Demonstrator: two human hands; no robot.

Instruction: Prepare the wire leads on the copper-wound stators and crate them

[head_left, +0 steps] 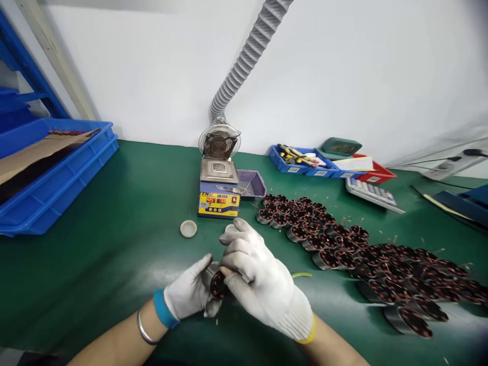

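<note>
My left hand (190, 291), in a white glove with a blue cuff, is closed around a copper-wound motor stator (218, 285) with a dark face and metal rim. My right hand (259, 279), gloved in white with a yellow cuff, reaches over it from the right. Its thumb and fingertips are pressed together at the stator's upper edge; what they pinch is too small or hidden to make out. A small round dish (188, 229) lies beyond my left hand, and another pale dish (230, 229) is partly covered by my right fingers.
Ahead stands a yellow-blue solder pot (218, 203) under a grey extraction hose (247, 53). Behind it is a purple tray (259, 184). Rows of stators (328, 258) fill the right side. A blue crate (72, 175) stands left; small blue bins (280, 161) and a calculator (373, 194) are back right.
</note>
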